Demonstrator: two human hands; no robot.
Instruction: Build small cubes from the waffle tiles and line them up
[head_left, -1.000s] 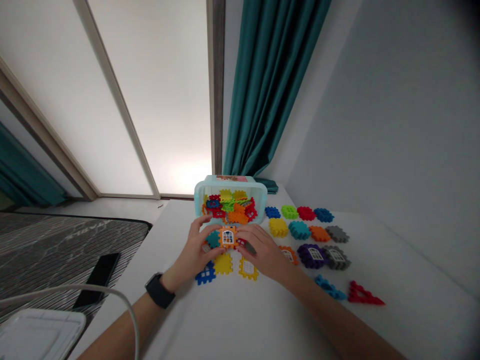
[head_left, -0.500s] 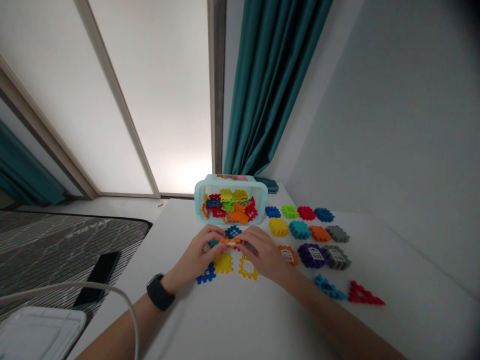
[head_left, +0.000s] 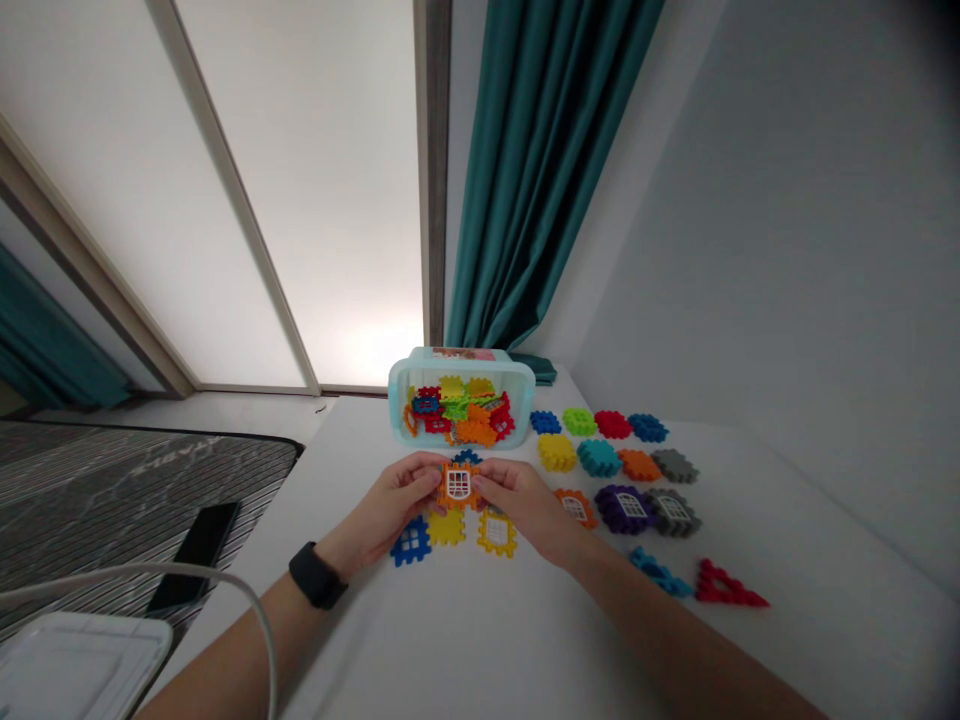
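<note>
Both hands pinch an orange window block (head_left: pixel 457 485) held upright over the white table (head_left: pixel 487 630). My left hand (head_left: pixel 390 505), a black watch on its wrist, grips the block's left side. My right hand (head_left: pixel 529 505) grips its right side. A blue block (head_left: pixel 467 458) shows just behind the orange one. Below the hands lie a blue window block (head_left: pixel 411 542), a yellow block (head_left: pixel 447 527) and a yellow window block (head_left: pixel 496 533). A pale blue box (head_left: pixel 461 403) full of coloured blocks lies on its side behind them.
Rows of coloured blocks (head_left: pixel 600 458) lie to the right, with purple (head_left: pixel 625 508) and grey (head_left: pixel 673 513) window blocks, a blue piece (head_left: pixel 658 575) and a red triangle (head_left: pixel 726 586). A black phone (head_left: pixel 196 545) rests on a striped surface at left. A white cable (head_left: pixel 187 580) and white lid (head_left: pixel 75 665) sit near left.
The orange window block went from upright to flat between my hands half a second ago, and stands upright again now. Both hands have shifted slightly toward me.
</note>
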